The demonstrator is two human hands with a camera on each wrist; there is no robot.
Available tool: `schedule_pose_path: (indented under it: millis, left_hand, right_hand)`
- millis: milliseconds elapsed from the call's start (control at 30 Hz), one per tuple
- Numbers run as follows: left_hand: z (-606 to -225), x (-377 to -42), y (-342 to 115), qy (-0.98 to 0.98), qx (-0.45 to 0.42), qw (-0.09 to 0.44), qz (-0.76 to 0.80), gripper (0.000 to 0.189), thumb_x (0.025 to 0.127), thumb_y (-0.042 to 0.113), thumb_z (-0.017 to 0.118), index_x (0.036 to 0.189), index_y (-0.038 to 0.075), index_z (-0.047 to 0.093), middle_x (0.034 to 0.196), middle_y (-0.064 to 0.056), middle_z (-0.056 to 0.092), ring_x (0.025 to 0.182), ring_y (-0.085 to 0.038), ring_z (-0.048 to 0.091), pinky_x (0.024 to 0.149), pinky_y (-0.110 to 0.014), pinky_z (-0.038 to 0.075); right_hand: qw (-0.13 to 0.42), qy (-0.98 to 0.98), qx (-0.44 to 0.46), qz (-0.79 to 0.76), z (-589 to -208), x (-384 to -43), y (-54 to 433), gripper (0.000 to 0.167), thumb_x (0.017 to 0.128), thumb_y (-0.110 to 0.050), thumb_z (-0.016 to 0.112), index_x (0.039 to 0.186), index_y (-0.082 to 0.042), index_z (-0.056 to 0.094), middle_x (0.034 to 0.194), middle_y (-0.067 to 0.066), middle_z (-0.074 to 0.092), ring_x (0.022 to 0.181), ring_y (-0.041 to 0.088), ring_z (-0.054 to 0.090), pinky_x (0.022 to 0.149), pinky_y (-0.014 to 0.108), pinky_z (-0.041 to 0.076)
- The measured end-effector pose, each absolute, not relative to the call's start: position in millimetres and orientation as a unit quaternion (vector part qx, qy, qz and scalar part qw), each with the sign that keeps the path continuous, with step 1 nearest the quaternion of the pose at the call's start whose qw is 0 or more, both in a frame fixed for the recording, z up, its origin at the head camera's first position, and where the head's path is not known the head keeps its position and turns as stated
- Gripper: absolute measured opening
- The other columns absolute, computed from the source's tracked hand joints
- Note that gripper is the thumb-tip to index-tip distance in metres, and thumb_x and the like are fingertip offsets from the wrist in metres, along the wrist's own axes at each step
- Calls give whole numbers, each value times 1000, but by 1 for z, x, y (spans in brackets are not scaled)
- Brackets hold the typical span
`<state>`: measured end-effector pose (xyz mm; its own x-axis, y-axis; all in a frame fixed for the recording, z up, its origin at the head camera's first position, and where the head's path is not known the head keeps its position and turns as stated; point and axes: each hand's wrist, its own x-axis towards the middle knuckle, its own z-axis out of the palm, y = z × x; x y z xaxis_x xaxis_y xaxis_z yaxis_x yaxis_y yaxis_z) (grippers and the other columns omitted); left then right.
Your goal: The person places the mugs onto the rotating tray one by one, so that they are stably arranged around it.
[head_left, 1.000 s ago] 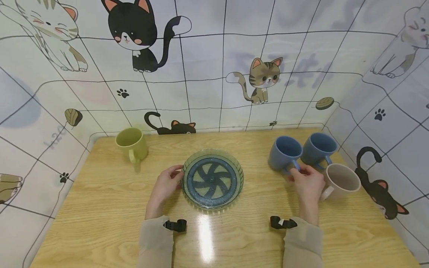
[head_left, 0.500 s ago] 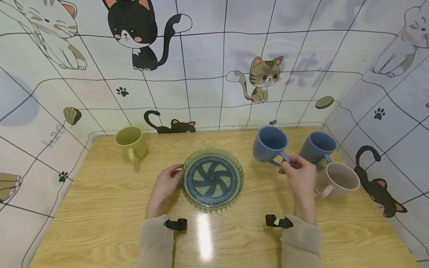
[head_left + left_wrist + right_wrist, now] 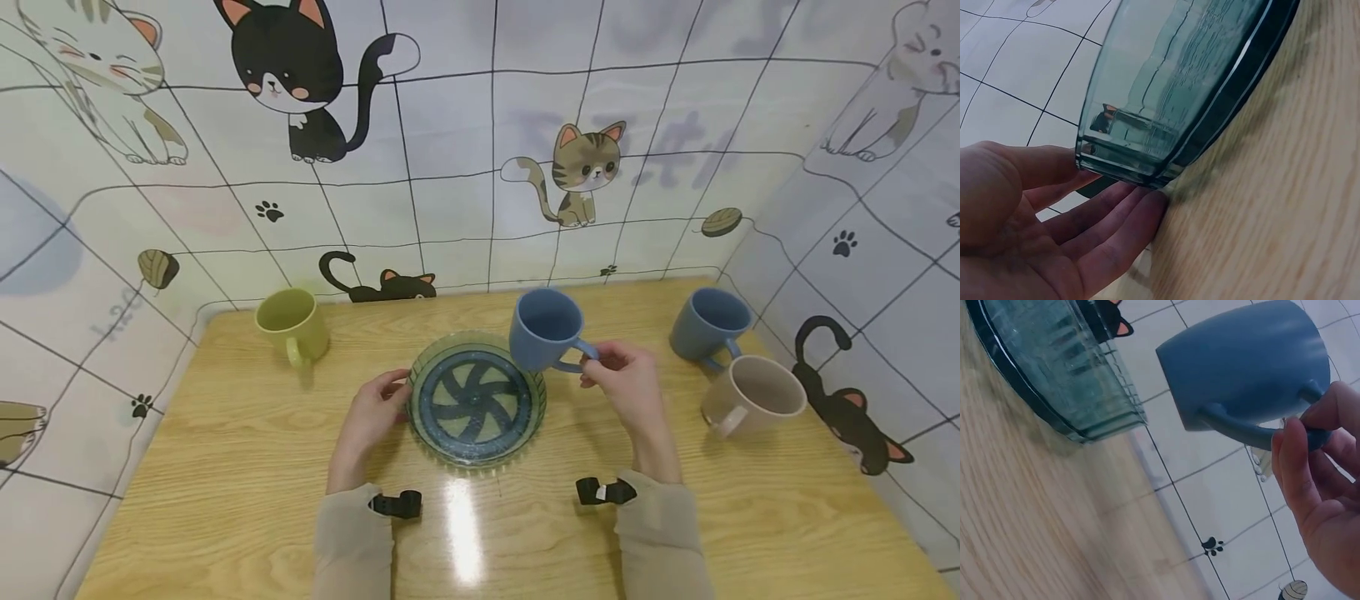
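In the head view, my right hand [image 3: 626,387] pinches the handle of a blue mug [image 3: 546,329], held up over the right rim of a round greenish glass dish [image 3: 474,457]. The right wrist view shows thumb and fingers on that handle, and the mug [image 3: 1244,362] raised off the table beside the glass wall. My left hand [image 3: 372,410] holds the dish at its left side. Seen from the left wrist, the upper digit meets the dish's [image 3: 1141,106] rim while lower fingers touch near its base. A dark blue pinwheel pattern covers the dish's bottom.
A yellow-green mug [image 3: 294,323] stands at the back left of the wooden table [image 3: 225,500]. To the right stand a second blue mug [image 3: 708,325] and a pale beige mug [image 3: 753,396], close together. Walls printed with cats [image 3: 285,75] enclose the back and sides.
My right hand has lifted the blue mug by its handle from beside the other blue mug and carried it left to the dish. The left hand has stayed at the dish.
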<state>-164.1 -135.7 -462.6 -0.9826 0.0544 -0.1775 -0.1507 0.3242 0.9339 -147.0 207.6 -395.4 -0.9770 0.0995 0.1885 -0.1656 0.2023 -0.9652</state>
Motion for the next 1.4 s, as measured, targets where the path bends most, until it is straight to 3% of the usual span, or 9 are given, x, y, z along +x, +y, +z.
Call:
schedule_pose_path:
  millis: [300,567,733,867,1167,1267,1400]
  left_hand:
    - [-464,-164,-135,801,-23,84,592,36,102,11,51,137,0,53,121,-24,60,103,-33,63,80,-39,57]
    - [-465,-163,-133,803,-27,89,588,36,102,10,51,136,1,53,121,-24,60,102,-31,63,79,-38,57]
    - [-465,-164,-130,800,-25,87,593,36,101,9,52,136,1,54,120,-24,61,101,-31,63,78,-38,57]
    - [-465,-165,-129,802,-29,86,590,36,101,9,52,136,1,54,119,-24,61,99,-30,63,77,-37,57]
    - [-464,-164,-131,808,-31,80,583,35,101,9,52,135,1,55,118,-22,62,100,-29,63,76,-36,57]
    - [-463,-164,-132,810,-28,79,581,35,101,10,53,135,1,55,118,-22,62,99,-29,63,75,-36,57]
    - [-464,-164,-134,815,-28,71,574,35,101,9,53,135,1,56,116,-21,63,98,-29,63,74,-35,57]
  right_hand:
    - [58,-768,77,633,-401,-168,195,14,84,10,60,96,12,67,84,26,65,66,31,65,63,38,59]
    - [4,-778,118,616,-425,-203,195,16,83,10,60,96,8,69,86,29,66,63,32,64,61,36,57]
    - [-10,-784,160,600,-431,-224,194,11,86,6,62,93,4,70,82,27,65,61,29,62,63,45,57]
    - [-41,-788,180,588,-431,-238,191,12,86,4,62,94,8,69,79,22,66,63,28,63,65,52,56]
    - [-114,-787,204,571,-434,-264,184,16,86,6,58,100,10,66,85,27,65,73,51,57,69,49,55]
    - [-121,-780,218,574,-436,-270,181,15,86,8,57,99,13,66,82,28,64,74,55,54,66,46,55]
    - [-134,-770,233,579,-432,-274,175,14,85,11,57,96,13,65,83,31,62,75,55,54,69,52,55]
